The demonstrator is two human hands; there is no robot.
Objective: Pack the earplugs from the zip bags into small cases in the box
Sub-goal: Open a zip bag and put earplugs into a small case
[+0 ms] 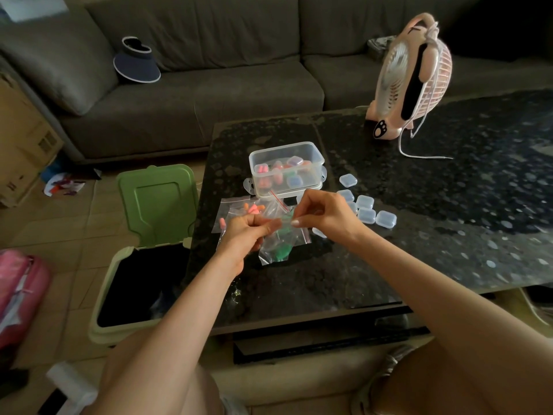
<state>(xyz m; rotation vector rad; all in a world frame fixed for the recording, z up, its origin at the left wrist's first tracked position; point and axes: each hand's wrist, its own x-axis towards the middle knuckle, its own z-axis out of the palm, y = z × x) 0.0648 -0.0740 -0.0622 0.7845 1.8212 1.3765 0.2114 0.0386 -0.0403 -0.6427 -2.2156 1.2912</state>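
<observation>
Both hands hold one clear zip bag [281, 244] with green earplugs [282, 252] in its bottom, just above the dark table. My left hand [250, 235] pinches the bag's left top edge; my right hand [321, 214] pinches the right top edge. More zip bags with orange earplugs [253, 208] lie under my hands. Behind them stands a clear plastic box [287, 169] with filled small cases and loose earplugs inside. Several empty clear small cases [366, 212] lie to the right of my right hand.
A pink desk fan [413, 79] with a white cord stands at the table's back right. An open green-lidded bin [140, 265] sits on the floor left of the table [449, 205]. A grey sofa with a visor hat [137, 62] runs behind.
</observation>
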